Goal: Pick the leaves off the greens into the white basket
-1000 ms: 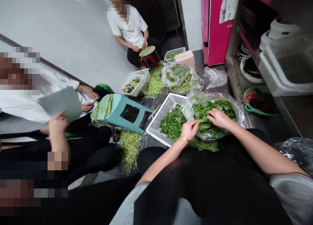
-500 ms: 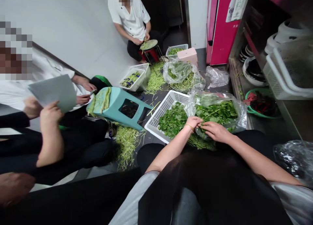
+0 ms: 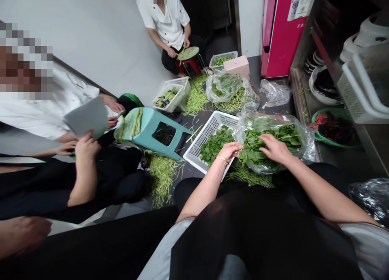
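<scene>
My left hand (image 3: 231,151) is closed in a pinch on a thin stem of leafy greens, above the right edge of a white perforated basket (image 3: 192,149). Picked green leaves (image 3: 217,144) lie in that basket. My right hand (image 3: 276,150) reaches over the clear plastic bag (image 3: 307,144), its fingers apart and close to the leafy greens (image 3: 285,134) inside. Whether those fingertips touch a leaf is hard to see. Below the bag, near my knees, lies a heap of thin green stems (image 3: 252,177).
A teal stool (image 3: 146,126) lies on its side at left, with peelings (image 3: 164,178) on the floor beside it. Nearby, one person holds a paper sheet (image 3: 88,116); another sits behind a round stool (image 3: 188,53). A green basin (image 3: 334,140) and shelving stand at right.
My hands have moved apart: the right one has gone up and right over the bag, while the left keeps its pinch. The paper sheet has shifted right, and the view has turned slightly.
</scene>
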A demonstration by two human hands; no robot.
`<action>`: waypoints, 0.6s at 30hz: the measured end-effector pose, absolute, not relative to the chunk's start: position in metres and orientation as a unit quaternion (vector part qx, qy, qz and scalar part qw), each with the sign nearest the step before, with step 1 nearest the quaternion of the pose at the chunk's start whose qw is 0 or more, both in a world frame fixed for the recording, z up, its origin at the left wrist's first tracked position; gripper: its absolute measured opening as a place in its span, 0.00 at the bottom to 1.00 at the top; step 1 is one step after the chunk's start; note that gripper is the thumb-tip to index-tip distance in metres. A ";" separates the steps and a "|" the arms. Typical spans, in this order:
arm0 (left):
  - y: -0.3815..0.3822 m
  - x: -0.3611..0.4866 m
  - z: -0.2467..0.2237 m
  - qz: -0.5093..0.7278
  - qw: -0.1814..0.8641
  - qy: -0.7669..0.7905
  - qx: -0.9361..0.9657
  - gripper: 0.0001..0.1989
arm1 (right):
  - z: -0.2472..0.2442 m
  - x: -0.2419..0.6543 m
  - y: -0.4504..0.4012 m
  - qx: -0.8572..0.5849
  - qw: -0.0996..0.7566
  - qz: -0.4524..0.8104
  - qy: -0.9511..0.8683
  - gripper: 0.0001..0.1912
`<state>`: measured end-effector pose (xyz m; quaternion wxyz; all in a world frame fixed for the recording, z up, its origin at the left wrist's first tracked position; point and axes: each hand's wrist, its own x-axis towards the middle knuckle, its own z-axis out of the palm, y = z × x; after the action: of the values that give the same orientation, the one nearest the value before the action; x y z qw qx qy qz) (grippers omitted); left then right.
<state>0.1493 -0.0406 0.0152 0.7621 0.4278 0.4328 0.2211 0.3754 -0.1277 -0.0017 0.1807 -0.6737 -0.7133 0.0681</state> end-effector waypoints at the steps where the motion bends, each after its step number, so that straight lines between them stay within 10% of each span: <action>1: -0.040 0.152 0.015 0.218 0.768 0.423 0.429 0.12 | -0.001 0.367 -0.125 -0.656 0.141 0.085 -0.737 0.23; 6: -0.022 0.131 0.014 0.178 0.734 0.404 0.516 0.13 | -0.006 0.377 -0.108 -0.670 0.074 0.098 -0.732 0.18; 13: 0.028 0.065 0.016 0.168 0.403 0.603 0.667 0.03 | 0.004 0.407 -0.101 -0.653 0.114 0.162 -0.731 0.15; 18: -0.001 0.125 0.035 0.307 0.548 0.405 0.664 0.25 | 0.021 0.391 -0.094 -0.633 0.043 0.194 -0.748 0.13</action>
<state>0.1250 -0.0010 0.0353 0.5479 0.6641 0.4054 0.3073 0.3913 -0.0938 0.0206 0.0429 -0.6327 -0.7484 0.1943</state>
